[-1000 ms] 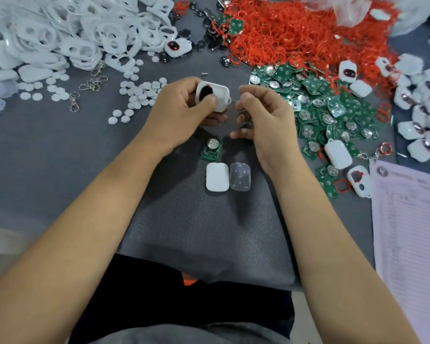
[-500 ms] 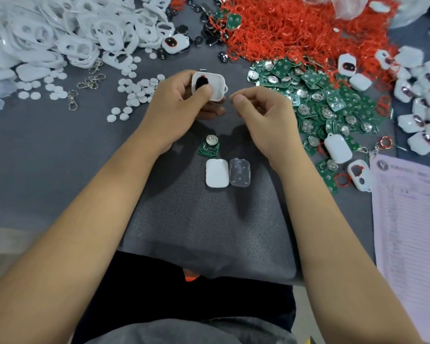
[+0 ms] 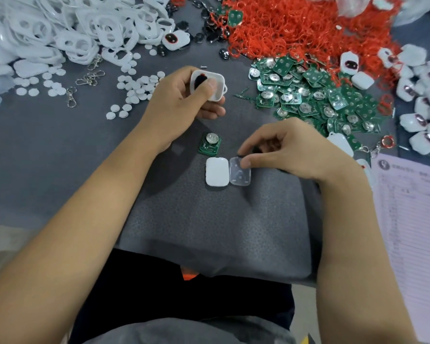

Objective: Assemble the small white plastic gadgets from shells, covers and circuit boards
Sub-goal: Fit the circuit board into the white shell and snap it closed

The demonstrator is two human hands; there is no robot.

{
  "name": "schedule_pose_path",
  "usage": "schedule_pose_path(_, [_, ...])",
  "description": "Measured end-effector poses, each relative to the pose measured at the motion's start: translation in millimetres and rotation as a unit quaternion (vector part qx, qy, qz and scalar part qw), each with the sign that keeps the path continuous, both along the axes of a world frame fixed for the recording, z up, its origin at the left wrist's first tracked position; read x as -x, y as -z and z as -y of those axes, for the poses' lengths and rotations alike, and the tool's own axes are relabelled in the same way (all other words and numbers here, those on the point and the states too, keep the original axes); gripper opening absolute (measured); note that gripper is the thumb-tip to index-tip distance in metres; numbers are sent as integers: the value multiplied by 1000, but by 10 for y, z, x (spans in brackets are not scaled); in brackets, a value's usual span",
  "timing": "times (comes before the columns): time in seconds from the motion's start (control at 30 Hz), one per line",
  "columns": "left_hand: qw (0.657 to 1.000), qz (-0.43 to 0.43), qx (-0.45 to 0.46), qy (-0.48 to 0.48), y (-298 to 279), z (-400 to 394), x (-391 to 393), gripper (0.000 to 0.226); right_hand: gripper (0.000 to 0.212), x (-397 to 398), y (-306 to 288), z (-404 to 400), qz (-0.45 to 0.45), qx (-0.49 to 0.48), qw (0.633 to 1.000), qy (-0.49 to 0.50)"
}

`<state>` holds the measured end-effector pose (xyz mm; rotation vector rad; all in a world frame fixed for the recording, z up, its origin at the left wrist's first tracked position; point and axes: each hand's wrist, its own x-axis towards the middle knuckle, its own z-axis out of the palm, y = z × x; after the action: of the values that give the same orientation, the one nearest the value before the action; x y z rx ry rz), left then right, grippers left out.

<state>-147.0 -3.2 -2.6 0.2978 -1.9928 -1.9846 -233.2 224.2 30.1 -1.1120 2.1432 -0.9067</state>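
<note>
A grey felt-like cloth (image 3: pixel 209 232) covers the bench in front of you and hangs over its near edge toward your lap. Across the far side lie the big heaps: white shell frames (image 3: pixel 60 28) at far left, a red tangle of rings (image 3: pixel 296 26) at far middle, green circuit boards (image 3: pixel 308 90) spilling below it, and finished white gadgets (image 3: pixel 427 95) at the right edge. A printed form (image 3: pixel 412 232) lies at your right; its writing is too small to read. Small white discs (image 3: pixel 137 88) and metal clasps (image 3: pixel 90 78) are scattered at left. The open cloth is the stretch between your forearms.

Your left hand (image 3: pixel 181 105) grips a white shell (image 3: pixel 209 85), thumb pressed on its face, raised beyond a lone circuit board (image 3: pixel 209 144). Your right hand (image 3: pixel 291 150) has its fingers curled, thumb tip touching the upper corner of the clear cover (image 3: pixel 240 173); whether it pinches it, you cannot tell. A white back cover (image 3: pixel 217 171) lies just beside it, edges touching.
</note>
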Motion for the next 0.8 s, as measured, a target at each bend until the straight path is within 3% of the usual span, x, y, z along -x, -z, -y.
schedule_pose_path(0.2, [1000, 0, 2, 5, 5, -4, 5, 13, 5, -14, 40, 5, -21, -4, 1000, -2])
schedule_pose_path(0.53, [1000, -5, -20, 2, 15, -9, 27, 16, 11, -62, 52, 39, 76, 76, 987, 118])
schedule_pose_path(0.63, [998, 4, -62, 1, 8, 4, 47, 27, 9, -111, 74, 127, 140, 145, 961, 191])
schedule_pose_path(0.8, [996, 25, -81, 9, -13, 23, 69, 41, 6, -136, 115, 276, 281, 258, 884, 271])
